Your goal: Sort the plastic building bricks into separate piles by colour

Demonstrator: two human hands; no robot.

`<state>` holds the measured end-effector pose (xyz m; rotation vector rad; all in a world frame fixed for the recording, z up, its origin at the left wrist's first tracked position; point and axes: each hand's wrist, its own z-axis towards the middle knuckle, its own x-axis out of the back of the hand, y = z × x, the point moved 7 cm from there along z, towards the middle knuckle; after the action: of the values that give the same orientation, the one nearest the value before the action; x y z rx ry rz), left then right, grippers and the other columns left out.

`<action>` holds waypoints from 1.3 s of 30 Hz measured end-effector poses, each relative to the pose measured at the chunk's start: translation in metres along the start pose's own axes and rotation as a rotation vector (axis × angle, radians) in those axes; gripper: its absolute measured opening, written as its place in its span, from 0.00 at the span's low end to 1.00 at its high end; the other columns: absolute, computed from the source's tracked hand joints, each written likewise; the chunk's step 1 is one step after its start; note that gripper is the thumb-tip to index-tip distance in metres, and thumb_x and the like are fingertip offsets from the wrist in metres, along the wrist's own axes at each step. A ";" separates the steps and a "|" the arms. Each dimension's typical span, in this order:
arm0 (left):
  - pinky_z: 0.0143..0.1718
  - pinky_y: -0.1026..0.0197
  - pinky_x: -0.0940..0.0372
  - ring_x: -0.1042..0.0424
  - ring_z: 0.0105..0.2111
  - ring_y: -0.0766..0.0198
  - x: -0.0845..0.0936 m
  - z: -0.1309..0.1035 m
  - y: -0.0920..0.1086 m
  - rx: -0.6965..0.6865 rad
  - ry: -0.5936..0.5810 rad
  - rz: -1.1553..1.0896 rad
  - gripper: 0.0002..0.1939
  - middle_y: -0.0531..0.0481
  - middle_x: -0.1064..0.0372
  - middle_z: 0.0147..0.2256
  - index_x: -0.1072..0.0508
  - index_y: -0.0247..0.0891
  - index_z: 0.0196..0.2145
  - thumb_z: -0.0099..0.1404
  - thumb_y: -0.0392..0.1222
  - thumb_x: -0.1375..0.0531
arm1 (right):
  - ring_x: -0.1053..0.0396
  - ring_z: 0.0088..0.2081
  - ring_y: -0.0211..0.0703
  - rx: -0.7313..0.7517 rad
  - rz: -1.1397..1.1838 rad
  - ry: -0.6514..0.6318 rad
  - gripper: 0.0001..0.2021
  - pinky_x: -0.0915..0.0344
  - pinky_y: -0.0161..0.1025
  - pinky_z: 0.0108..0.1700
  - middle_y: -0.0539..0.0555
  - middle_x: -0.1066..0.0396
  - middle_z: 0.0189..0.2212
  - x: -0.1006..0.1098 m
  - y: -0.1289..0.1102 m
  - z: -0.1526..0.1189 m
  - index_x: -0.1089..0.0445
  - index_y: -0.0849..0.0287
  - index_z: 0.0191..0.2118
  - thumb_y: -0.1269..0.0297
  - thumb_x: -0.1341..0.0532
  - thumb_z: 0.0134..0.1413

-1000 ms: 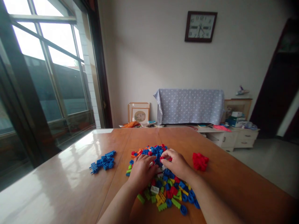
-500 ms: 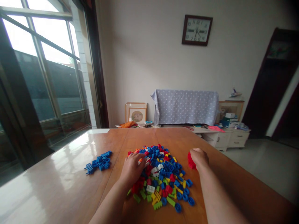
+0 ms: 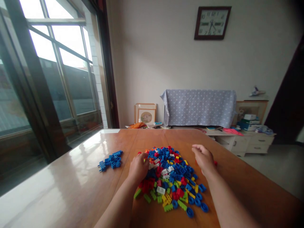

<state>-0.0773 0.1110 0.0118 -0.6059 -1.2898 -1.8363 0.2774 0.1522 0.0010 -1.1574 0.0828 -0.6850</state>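
Note:
A heap of mixed toy building bricks (image 3: 171, 177) lies on the wooden table, in blue, red, yellow, green and white, with orange at the far side. My left hand (image 3: 139, 167) is at the heap's left edge, fingers curled and thumb close to the fingertips; whatever is between them is hidden. To the right of the heap, my right hand (image 3: 203, 158) is open, fingers stretched to the left. Red bricks (image 3: 215, 163) lie on the table beneath and behind it, mostly covered by the hand. A separate cluster of blue bricks (image 3: 111, 161) sits to the left.
Blue wheel-like rings (image 3: 190, 212) lie at the heap's near right side. The table (image 3: 78, 190) is glossy brown wood. Beyond it stand a cloth-covered object (image 3: 199, 107) and a low white cabinet (image 3: 251, 144). A glass window (image 3: 68, 79) is on the left.
My right hand has let go of the red bricks and its fingers have straightened. My left hand has curled its fingers more at the heap. The view has turned slightly left.

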 end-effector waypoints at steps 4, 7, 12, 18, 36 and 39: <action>0.50 0.56 0.37 0.30 0.51 0.52 -0.008 -0.007 0.012 -0.117 -0.099 -0.028 0.22 0.45 0.28 0.52 0.28 0.44 0.55 0.64 0.51 0.40 | 0.26 0.47 0.51 0.095 -0.014 -0.216 0.17 0.32 0.45 0.50 0.57 0.23 0.43 -0.036 -0.030 -0.022 0.26 0.57 0.45 0.55 0.42 0.54; 0.51 0.56 0.37 0.31 0.52 0.52 -0.016 -0.017 0.027 -0.264 -0.220 -0.054 0.28 0.47 0.31 0.54 0.29 0.47 0.56 0.60 0.57 0.37 | 0.30 0.53 0.51 0.275 -0.122 -0.416 0.19 0.36 0.47 0.57 0.57 0.26 0.50 -0.058 -0.060 -0.049 0.27 0.55 0.51 0.55 0.41 0.55; 0.45 0.61 0.37 0.29 0.45 0.57 -0.020 -0.020 0.034 -0.318 -0.255 -0.010 0.15 0.48 0.27 0.45 0.25 0.45 0.46 0.61 0.45 0.39 | 0.37 0.59 0.54 0.448 -0.299 -0.680 0.27 0.42 0.50 0.61 0.56 0.31 0.57 -0.085 -0.076 -0.090 0.31 0.51 0.59 0.53 0.36 0.52; 0.40 0.64 0.39 0.29 0.39 0.61 -0.022 -0.015 0.032 -0.308 -0.240 0.010 0.09 0.50 0.27 0.38 0.25 0.43 0.37 0.64 0.38 0.45 | 0.32 0.53 0.50 0.448 -0.368 -0.639 0.19 0.39 0.45 0.57 0.54 0.25 0.48 -0.094 -0.063 -0.088 0.26 0.52 0.51 0.62 0.36 0.51; 0.44 0.59 0.40 0.30 0.44 0.58 -0.001 -0.018 0.051 -0.358 -0.114 -0.040 0.16 0.49 0.24 0.39 0.22 0.44 0.40 0.73 0.47 0.50 | 0.31 0.50 0.50 0.555 -0.271 -0.421 0.14 0.39 0.46 0.56 0.54 0.24 0.46 -0.077 -0.099 -0.086 0.26 0.52 0.49 0.60 0.40 0.58; 0.45 0.57 0.40 0.30 0.44 0.57 0.000 -0.021 0.056 -0.372 -0.090 -0.071 0.16 0.50 0.24 0.40 0.22 0.46 0.43 0.72 0.51 0.48 | 0.30 0.47 0.48 0.524 -0.175 -0.439 0.13 0.37 0.44 0.52 0.54 0.23 0.41 -0.072 -0.112 -0.091 0.25 0.53 0.44 0.54 0.41 0.60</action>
<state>-0.0303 0.0824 0.0348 -0.8576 -1.0415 -2.1501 0.1328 0.0916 0.0392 -0.7869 -0.5462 -0.5457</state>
